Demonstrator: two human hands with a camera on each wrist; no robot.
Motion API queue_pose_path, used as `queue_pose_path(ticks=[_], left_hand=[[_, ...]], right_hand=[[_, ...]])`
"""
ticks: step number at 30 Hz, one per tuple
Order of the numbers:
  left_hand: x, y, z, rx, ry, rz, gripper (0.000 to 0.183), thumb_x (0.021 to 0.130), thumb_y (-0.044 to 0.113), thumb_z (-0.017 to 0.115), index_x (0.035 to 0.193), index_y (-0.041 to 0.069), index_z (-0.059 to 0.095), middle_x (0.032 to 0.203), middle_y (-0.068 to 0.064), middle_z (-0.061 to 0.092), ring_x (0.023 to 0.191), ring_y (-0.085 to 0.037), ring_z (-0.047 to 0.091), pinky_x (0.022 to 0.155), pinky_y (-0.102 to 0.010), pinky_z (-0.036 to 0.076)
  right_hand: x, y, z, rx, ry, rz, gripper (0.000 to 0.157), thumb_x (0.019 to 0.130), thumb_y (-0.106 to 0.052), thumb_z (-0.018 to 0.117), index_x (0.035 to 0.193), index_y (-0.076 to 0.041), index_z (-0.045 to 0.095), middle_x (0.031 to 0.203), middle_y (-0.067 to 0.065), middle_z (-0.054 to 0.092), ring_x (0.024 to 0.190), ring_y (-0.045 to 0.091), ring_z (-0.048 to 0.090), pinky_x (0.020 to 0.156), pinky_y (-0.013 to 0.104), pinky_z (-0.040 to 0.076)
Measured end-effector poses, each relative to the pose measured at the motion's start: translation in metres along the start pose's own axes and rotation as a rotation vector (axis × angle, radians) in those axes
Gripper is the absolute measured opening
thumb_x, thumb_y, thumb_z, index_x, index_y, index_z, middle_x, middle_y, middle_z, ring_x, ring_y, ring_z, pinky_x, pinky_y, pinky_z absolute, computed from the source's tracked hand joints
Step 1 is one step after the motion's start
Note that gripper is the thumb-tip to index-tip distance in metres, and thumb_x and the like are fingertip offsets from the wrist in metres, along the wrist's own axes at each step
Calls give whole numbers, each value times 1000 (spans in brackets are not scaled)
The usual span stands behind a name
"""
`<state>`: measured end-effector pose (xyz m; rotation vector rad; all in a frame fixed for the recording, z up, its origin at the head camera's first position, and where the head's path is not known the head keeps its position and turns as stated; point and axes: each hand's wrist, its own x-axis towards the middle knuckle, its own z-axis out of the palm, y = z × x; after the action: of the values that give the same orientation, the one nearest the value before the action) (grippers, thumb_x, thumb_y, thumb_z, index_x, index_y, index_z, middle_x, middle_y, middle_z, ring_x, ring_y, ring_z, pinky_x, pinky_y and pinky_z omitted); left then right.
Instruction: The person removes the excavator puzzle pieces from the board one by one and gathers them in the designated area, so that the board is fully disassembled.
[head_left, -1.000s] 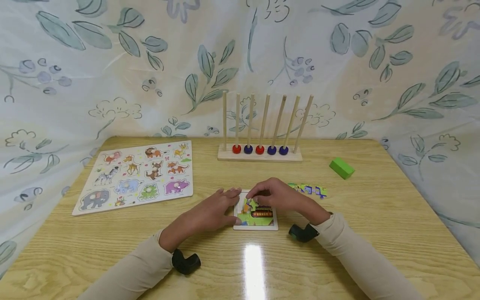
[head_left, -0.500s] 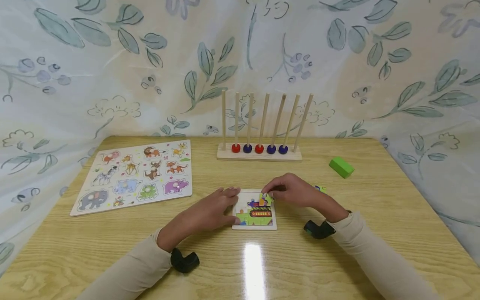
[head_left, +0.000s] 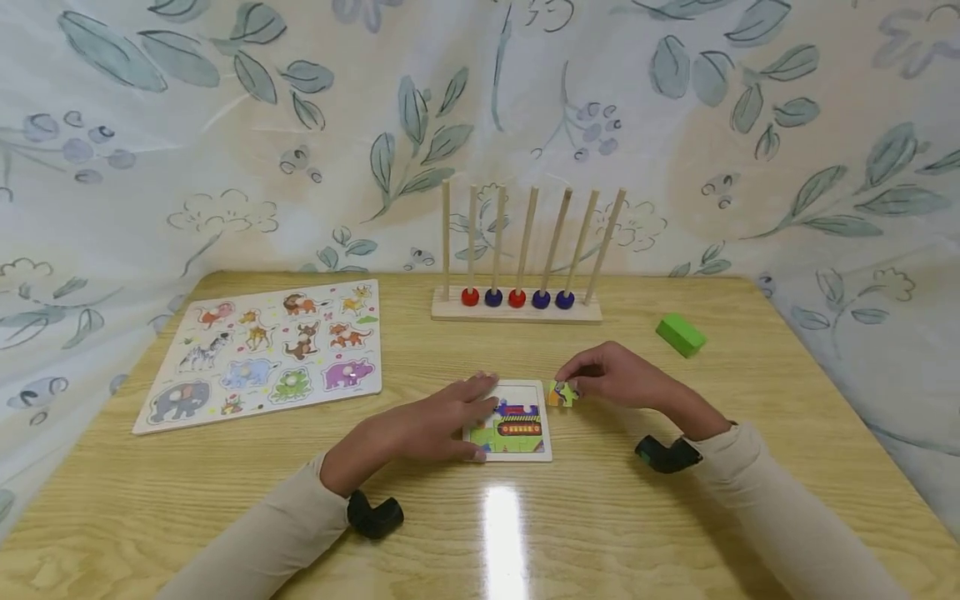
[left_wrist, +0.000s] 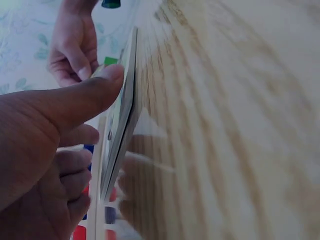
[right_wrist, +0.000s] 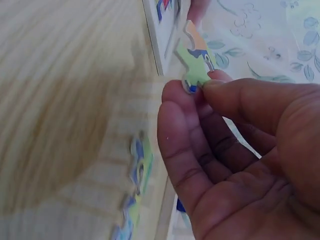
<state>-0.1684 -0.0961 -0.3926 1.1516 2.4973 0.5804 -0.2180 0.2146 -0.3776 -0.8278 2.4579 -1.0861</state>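
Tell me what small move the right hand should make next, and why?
Probably bring the green-and-orange jigsaw piece left over the bare upper part of the small white-framed puzzle tray: the right hand pinches it just beside the tray, whose lower part holds pieces.

The place looks like a play or learning corner. A wood-grain tabletop carries children's toys: an animal puzzle board, a stand with upright pegs and red and blue beads, a small picture puzzle and a green block. A creased sheet printed with leaves and berries rises behind; whether this is a home or a classroom cannot be told.
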Motion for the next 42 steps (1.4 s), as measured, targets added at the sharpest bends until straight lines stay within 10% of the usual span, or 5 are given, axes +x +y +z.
queue_pose_path(ticks=[27, 42], left_hand=[[12, -6, -5, 49, -93, -48, 89, 91, 46, 64, 155, 4, 18, 163, -4, 2, 147, -18, 0, 117, -36, 14], [9, -3, -6, 55, -88, -48, 88, 92, 47, 62, 155, 4, 18, 163, -4, 2, 147, -19, 1, 117, -38, 13]], right_hand=[[-19, 16, -15, 8, -95, 22, 15, 93, 3, 61, 103, 2, 71, 103, 9, 70, 94, 21, 63, 78, 28, 53], [-21, 10, -12, -140, 23, 11, 18, 92, 5, 61, 105, 1, 72, 103, 8, 71, 92, 18, 62, 73, 27, 51]])
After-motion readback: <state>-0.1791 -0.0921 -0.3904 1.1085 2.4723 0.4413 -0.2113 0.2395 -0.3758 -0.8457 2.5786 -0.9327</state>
